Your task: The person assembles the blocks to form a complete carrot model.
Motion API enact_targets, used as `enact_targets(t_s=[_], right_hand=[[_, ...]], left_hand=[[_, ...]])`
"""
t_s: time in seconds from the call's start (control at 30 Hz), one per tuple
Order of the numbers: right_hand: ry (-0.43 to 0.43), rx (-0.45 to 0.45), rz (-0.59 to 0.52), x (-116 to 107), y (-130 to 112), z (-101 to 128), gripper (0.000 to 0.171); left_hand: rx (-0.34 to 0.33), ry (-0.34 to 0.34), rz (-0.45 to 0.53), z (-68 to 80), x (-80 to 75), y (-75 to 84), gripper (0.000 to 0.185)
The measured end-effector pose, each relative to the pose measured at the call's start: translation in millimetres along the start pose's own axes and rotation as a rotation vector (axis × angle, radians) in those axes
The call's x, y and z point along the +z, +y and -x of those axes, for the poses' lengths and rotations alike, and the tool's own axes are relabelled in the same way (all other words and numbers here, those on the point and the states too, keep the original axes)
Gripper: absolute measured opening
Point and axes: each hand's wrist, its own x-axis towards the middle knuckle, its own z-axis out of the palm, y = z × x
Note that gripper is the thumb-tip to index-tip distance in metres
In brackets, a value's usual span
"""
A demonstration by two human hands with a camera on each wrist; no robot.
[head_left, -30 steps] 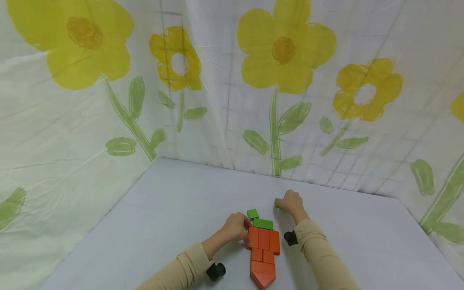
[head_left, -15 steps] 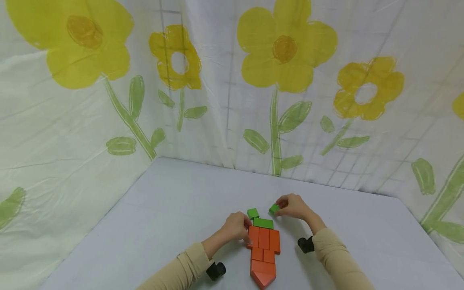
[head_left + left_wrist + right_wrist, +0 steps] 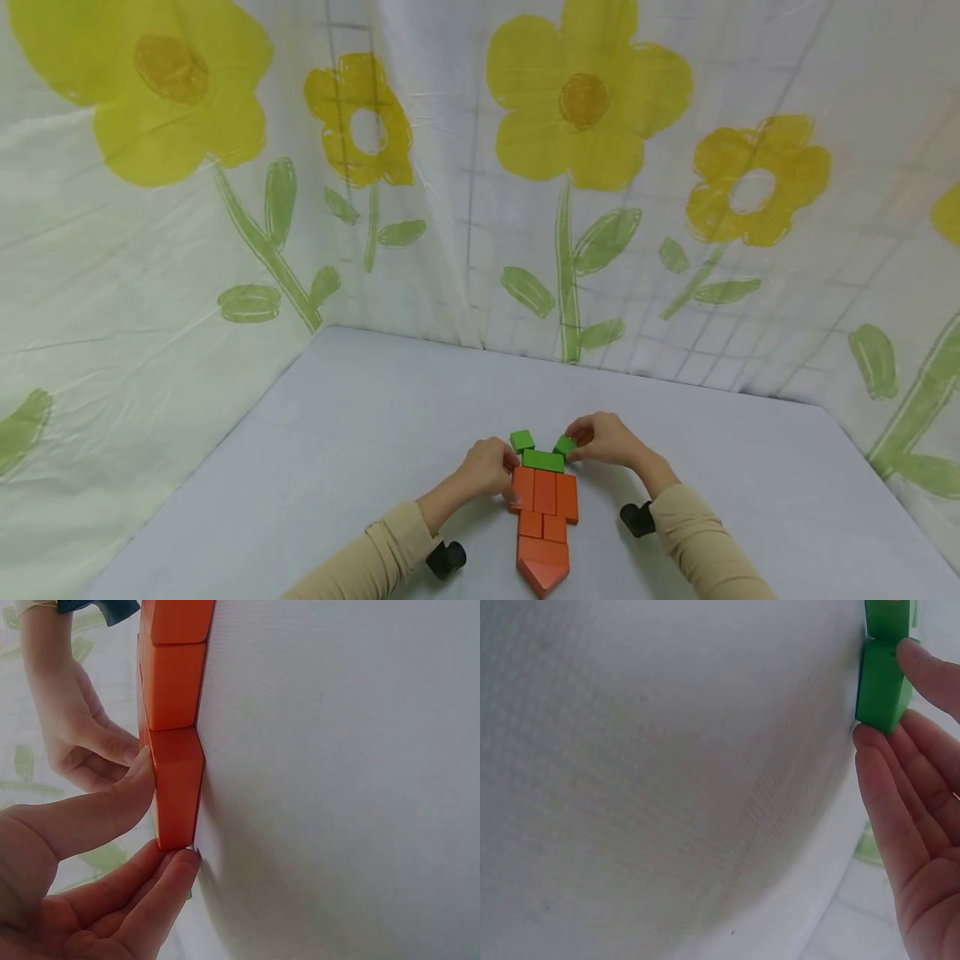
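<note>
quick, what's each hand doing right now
left hand: pinching the top-left orange block of the carrot shape.
right hand: pinching a small green block.

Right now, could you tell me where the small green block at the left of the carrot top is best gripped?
Pinch the left green block from above across its two free sides: it lies flat, its near corner by the green bar.

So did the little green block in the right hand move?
Yes. The small green block went left and nearer, to the wide green block's right corner, pinched by the right hand.
</note>
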Motion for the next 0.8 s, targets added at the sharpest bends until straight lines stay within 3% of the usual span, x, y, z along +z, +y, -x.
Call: enact_targets(t_s=[0.6, 0.8], right_hand=[[-0.019, -0.022, 0.026, 3.3, 1.8, -1.4, 0.03], [0.066, 0.06, 0.073, -1.0, -2.8, 3.1, 0.038]], left_hand=[[0.005, -0.019, -0.024, 1.6, 0.0, 2.3, 0.042], [0.026, -0.035, -0.14, 4.0, -1.3, 6.2, 0.044]])
